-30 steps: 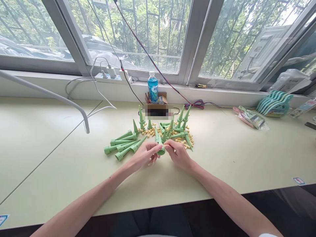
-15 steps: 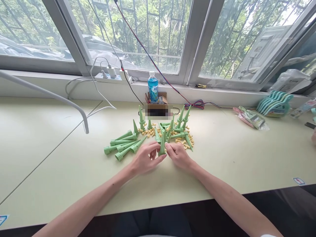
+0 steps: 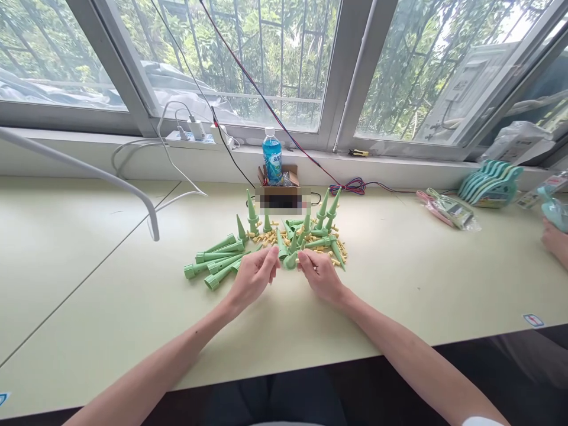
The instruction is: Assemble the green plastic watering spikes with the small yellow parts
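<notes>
Between my hands is a green plastic spike (image 3: 290, 261), tipped over with its round end showing; part of it is hidden. My left hand (image 3: 256, 273) is closed, thumb against fingers, on the spike's left side. From the right, my right hand (image 3: 320, 274) pinches a small yellow peg at the spike's side, mostly covered by the fingertips. Just beyond my hands lie small yellow pegs (image 3: 268, 238) in a loose pile, with several green spikes (image 3: 322, 213) standing or lying among them. More hollow green spikes (image 3: 219, 263) lie fanned out left of my left hand.
Behind the pile, a blue liquid bottle (image 3: 272, 160) stands by an open cardboard box (image 3: 290, 175). A white tube (image 3: 110, 174) arches over the table's left. Coiled cable (image 3: 355, 186), packaged items (image 3: 448, 210) and turquoise hangers (image 3: 490, 184) lie right. Another person's hand (image 3: 555, 242) shows at the right edge.
The spike between my hands went from upright to tipped over. My left hand closed from a loose curved grip to a pinch. Another person's hand holding a turquoise item came further into view.
</notes>
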Tool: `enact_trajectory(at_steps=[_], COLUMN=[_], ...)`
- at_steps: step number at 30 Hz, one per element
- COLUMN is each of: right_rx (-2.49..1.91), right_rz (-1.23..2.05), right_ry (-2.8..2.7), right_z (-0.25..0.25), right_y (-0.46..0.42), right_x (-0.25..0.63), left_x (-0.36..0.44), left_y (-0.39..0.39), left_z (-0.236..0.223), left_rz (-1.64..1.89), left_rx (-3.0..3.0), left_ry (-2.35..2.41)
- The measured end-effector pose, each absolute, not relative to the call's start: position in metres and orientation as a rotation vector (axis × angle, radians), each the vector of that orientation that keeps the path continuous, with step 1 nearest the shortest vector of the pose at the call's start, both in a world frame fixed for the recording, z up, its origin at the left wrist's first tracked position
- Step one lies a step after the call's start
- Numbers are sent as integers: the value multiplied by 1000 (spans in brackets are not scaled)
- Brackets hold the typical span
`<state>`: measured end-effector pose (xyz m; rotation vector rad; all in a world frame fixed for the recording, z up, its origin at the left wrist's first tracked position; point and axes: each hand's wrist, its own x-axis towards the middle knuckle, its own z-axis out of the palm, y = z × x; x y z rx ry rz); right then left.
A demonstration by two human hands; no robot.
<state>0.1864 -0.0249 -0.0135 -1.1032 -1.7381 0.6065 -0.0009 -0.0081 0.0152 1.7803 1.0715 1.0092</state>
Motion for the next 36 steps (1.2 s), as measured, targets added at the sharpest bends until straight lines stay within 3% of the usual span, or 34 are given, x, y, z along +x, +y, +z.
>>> enact_trajectory(at_steps=[7,15,24,36], right_rx=[-1077,-1021,-1075,-1000], right_rz=[563,680,861,670], right_ry=[-1811,-1807,-1681,-1722], right_z=[-15,-18,-10,-14], right_y=[-24,-22,-27,-26], right_x=[190,190,186,189], left_x=[3,0,-1,-2], left_y=[-7,-6,-5,-3], left_z=[15,17,-1,14], left_rz=[546,677,941,974], left_rx=[1322,1411,1991,1513], left_ry=[922,832,867,888])
